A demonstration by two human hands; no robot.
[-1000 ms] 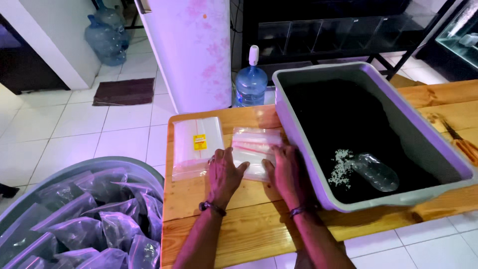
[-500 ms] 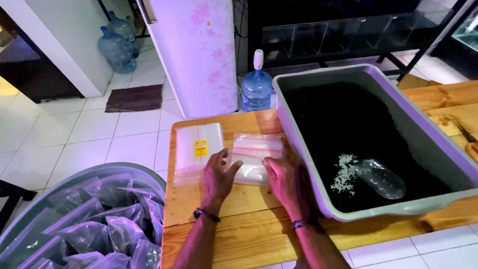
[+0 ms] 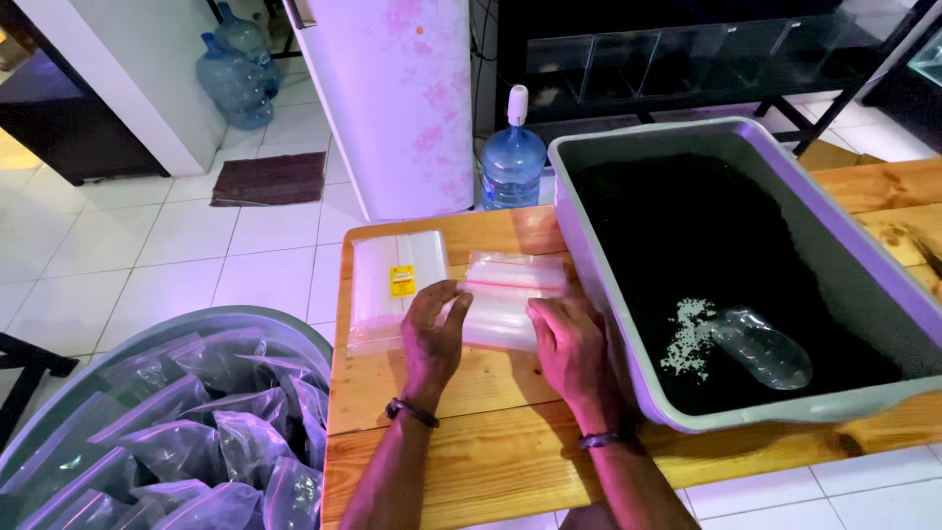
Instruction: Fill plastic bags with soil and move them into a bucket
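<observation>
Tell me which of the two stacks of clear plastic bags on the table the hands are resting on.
The right-hand stack of bags, with red zip strips; both the left hand and right hand press on it. The other stack, bearing a yellow label, lies untouched.

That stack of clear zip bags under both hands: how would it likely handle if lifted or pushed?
The stack of clear zip bags looks thin and flat, so probably light and floppy, sagging when lifted. Glossy film on the smooth wooden table suggests sheets would slide apart; the left hand and right hand press down on it.
</observation>
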